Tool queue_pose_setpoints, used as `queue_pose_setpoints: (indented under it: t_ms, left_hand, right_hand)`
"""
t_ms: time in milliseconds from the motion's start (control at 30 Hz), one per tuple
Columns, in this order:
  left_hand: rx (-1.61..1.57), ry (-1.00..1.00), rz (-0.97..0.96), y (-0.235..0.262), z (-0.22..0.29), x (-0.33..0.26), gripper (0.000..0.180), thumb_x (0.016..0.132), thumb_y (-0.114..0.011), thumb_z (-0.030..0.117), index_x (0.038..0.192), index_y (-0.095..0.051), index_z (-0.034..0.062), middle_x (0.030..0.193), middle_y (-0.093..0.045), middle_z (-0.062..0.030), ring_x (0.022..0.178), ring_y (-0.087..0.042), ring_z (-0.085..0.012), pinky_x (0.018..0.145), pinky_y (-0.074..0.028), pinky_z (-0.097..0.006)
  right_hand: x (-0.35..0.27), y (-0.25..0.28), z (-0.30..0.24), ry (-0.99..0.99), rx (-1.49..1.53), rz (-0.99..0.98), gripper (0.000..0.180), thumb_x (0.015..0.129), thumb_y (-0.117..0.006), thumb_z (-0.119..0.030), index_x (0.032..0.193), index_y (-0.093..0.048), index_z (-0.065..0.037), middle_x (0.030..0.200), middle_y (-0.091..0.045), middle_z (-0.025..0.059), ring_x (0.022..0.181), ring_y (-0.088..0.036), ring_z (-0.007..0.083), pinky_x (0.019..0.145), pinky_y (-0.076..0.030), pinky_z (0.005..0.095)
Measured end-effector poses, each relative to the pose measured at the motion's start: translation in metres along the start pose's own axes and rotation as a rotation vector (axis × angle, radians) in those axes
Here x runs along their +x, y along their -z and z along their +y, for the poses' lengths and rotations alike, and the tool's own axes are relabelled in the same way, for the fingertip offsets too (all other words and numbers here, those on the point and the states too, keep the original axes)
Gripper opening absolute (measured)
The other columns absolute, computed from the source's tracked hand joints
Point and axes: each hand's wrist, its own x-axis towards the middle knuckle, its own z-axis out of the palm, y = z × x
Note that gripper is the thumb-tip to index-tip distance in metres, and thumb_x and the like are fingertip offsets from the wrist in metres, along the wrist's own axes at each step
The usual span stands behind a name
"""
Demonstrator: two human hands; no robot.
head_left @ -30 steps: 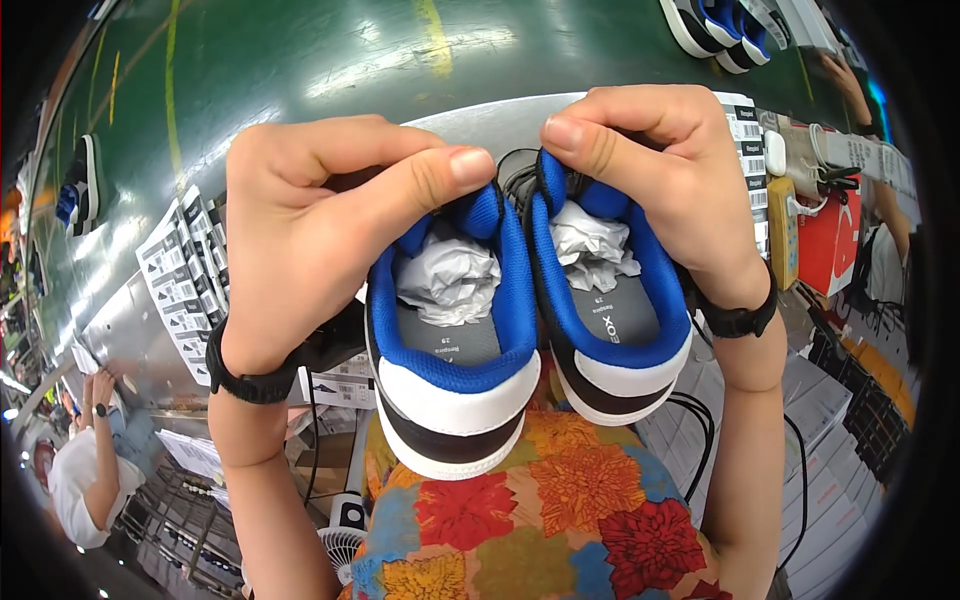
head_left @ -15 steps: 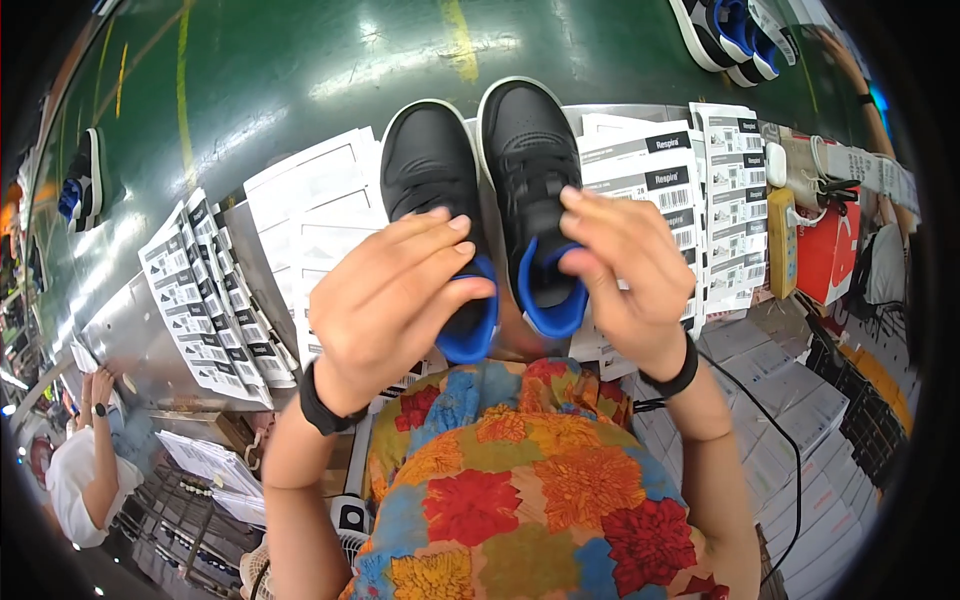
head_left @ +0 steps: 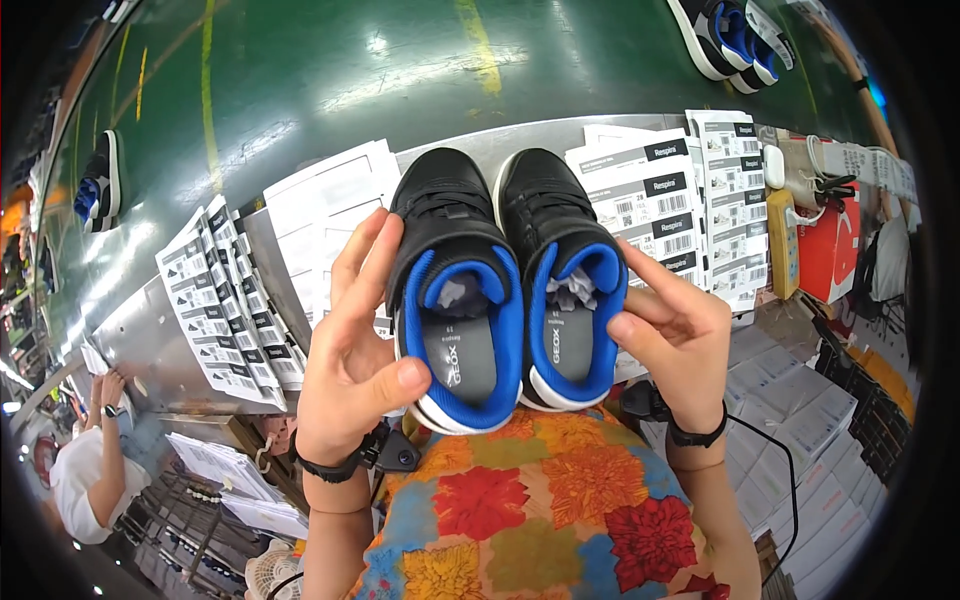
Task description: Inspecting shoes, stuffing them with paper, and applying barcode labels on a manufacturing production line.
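Mid-frame, the left grip (head_left: 345, 375) and right grip (head_left: 685, 340), half-curled, seemingly clasp shoes (head_left: 508, 300), probably light, soft-collared, best held by the heels (head_left: 545, 392).

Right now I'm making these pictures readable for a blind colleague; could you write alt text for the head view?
A person's left hand and right hand each hold one of two black shoes with blue linings, side by side, toes pointing away, crumpled paper inside both. Printed sheets lie to either side; beyond is a green surface with yellow lines.
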Motion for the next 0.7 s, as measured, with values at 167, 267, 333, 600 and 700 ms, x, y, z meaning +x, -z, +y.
queue_pose_setpoints:
  t_ms: [167,267,333,600,700]
  left_hand:
    - [0.016,-0.044,0.044,-0.013,0.008,0.000,0.107,0.066,-0.088,0.035,0.145,-0.032,-0.0109,0.155,-0.016,-0.0185,0.146,-0.019,-0.0305,0.116,-0.023,-0.041]
    - [0.028,-0.076,0.055,-0.014,0.012,0.004,0.109,0.062,-0.089,0.037,0.144,-0.034,-0.0120,0.156,-0.016,-0.0191,0.146,-0.018,-0.0314,0.117,-0.020,-0.041]
    - [-0.033,-0.090,0.100,-0.015,0.014,0.005,0.113,0.059,-0.089,0.039,0.144,-0.034,-0.0121,0.156,-0.016,-0.0197,0.147,-0.018,-0.0315,0.118,-0.018,-0.041]
    - [0.187,-0.209,0.099,-0.018,0.030,0.019,0.110,0.062,-0.080,0.044,0.145,-0.034,-0.0111,0.155,-0.021,-0.0220,0.145,-0.023,-0.0334,0.118,-0.016,-0.042]
    - [0.226,-0.226,0.158,-0.013,0.039,0.022,0.100,0.064,-0.076,0.034,0.146,-0.034,-0.0065,0.152,-0.030,-0.0203,0.139,-0.034,-0.0297,0.113,-0.025,-0.039]
  right_hand:
    - [-0.005,0.000,-0.007,0.109,-0.171,0.012,0.056,0.080,-0.074,0.003,0.132,-0.053,0.006,0.104,-0.072,0.0186,0.089,-0.068,0.0123,0.079,-0.054,0.0245]
    - [-0.001,0.001,-0.015,0.161,-0.182,0.022,0.057,0.078,-0.076,0.003,0.131,-0.054,0.007,0.104,-0.072,0.0187,0.088,-0.068,0.0121,0.077,-0.054,0.0240]
    - [0.002,0.001,-0.019,0.283,-0.239,0.021,0.058,0.077,-0.077,0.002,0.130,-0.054,0.008,0.105,-0.072,0.0180,0.088,-0.069,0.0125,0.075,-0.056,0.0241]
    - [0.015,-0.002,-0.032,0.341,-0.250,0.051,0.060,0.076,-0.076,0.003,0.131,-0.052,0.008,0.101,-0.072,0.0157,0.090,-0.069,0.0126,0.072,-0.059,0.0260]
    - [0.034,0.004,-0.021,0.239,0.032,0.099,0.063,0.080,-0.072,0.001,0.136,-0.045,0.005,0.104,-0.072,0.0131,0.094,-0.068,0.0127,0.079,-0.058,0.0276]
